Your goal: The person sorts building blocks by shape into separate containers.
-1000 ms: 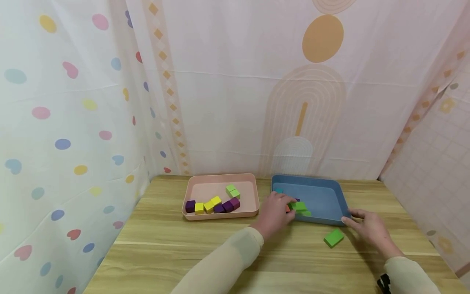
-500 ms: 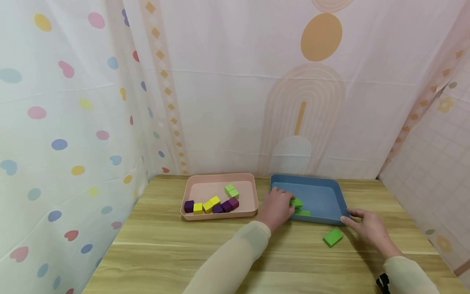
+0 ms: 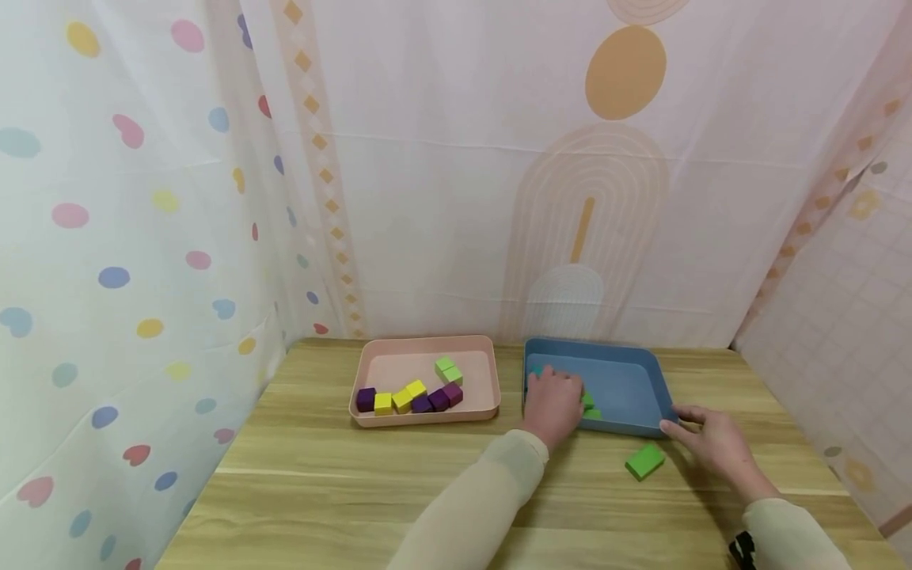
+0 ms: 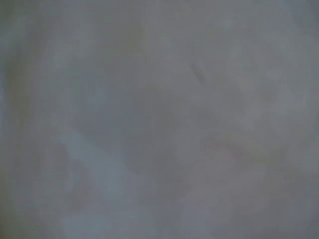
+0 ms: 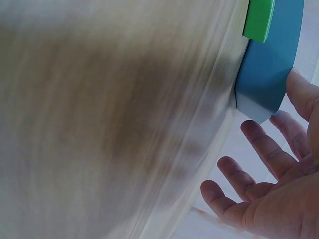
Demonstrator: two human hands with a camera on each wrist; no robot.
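Note:
My left hand (image 3: 554,405) reaches over the near left part of the blue tray (image 3: 627,384), its fingers bent downward. The hand hides its own fingertips, so what they touch cannot be seen. Beside it, green blocks (image 3: 590,408) show in the tray, and a bit of a teal block (image 3: 536,370) peeks out behind. The left wrist view is a dim blur. At the tray's near right corner, my right hand (image 3: 720,445) holds the wall between thumb and index finger. In the right wrist view, the other fingers (image 5: 232,174) are spread off the tray (image 5: 271,64).
A green rectangular block (image 3: 644,461) lies on the wooden table (image 3: 321,491) in front of the blue tray. To the left stands a pink tray (image 3: 427,419) with yellow, purple and light green cubes (image 3: 449,370). A patterned curtain (image 3: 442,198) hangs behind the table.
My left hand shifts back and left, then right, ending over the blocks at the blue tray's near left. An orange block seen earlier is now hidden. The right hand stays at the corner.

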